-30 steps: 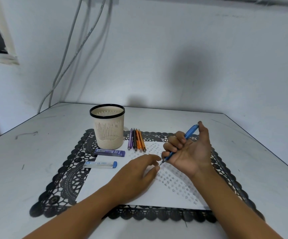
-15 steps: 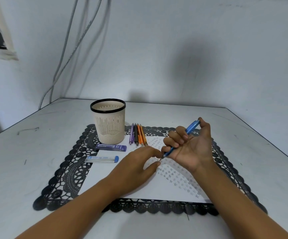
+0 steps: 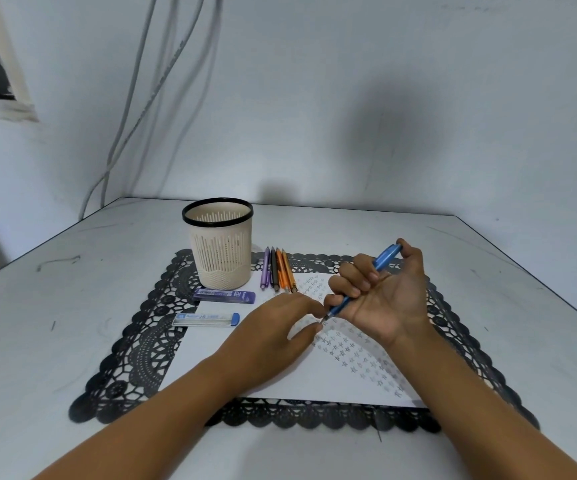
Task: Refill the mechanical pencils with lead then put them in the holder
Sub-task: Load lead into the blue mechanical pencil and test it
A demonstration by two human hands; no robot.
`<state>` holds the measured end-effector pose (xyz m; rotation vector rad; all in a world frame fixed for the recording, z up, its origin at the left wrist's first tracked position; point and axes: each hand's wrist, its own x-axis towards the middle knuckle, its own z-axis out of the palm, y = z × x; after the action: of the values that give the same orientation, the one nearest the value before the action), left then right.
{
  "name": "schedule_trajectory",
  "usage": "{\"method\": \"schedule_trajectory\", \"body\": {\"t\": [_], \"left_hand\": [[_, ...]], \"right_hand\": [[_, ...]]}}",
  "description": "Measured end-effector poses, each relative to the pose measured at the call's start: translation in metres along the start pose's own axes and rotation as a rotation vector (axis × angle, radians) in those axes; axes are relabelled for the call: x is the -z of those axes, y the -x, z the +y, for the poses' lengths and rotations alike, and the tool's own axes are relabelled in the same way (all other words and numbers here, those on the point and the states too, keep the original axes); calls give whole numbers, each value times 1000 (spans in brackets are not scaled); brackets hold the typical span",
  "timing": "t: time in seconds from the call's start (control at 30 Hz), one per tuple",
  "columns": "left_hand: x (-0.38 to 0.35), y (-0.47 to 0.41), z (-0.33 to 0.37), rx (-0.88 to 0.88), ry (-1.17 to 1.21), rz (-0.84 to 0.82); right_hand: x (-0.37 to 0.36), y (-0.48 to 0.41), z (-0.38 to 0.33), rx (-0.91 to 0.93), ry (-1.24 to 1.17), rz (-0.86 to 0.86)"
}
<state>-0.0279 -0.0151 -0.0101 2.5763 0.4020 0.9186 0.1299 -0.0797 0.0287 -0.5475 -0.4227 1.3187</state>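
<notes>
While snug in curled right hand (image 3: 384, 303), blue pencil (image 3: 387, 256), tip beside half-open left hand (image 3: 273, 337).

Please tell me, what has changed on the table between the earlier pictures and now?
Almost nothing. The left hand has brought its fingers slightly closer to the tip of the blue plastic mechanical pencil, which the right hand still grips, tilted. The beige slotted holder, four coloured pencils and two lead cases lie as before.
</notes>
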Motion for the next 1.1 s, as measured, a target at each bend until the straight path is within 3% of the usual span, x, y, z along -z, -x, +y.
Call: {"method": "schedule_trajectory", "body": {"t": [0.3,0.47,0.6,0.8,0.9,0.97,1.1], "left_hand": [[-1,1,3,114,81,20],[-1,-1,-1,193,64,47],[0,-2,-2,198,-28,71],[2,-2,-6,226,-85,121],[0,1,-7,130,-214,22],[-3,4,-6,81,-316,-130],[-4,5,-4,146,-355,-411]], "right_hand": [[-8,5,2,11,31,51],[-12,3,-13,159,421,209],[-13,7,-30,325,701,223],[-9,4,-51,448,734,220],[-8,-5,-55,522,780,260],[-6,-13,-49,556,882,241],[15,-32,-23,620,1350,179]]}}
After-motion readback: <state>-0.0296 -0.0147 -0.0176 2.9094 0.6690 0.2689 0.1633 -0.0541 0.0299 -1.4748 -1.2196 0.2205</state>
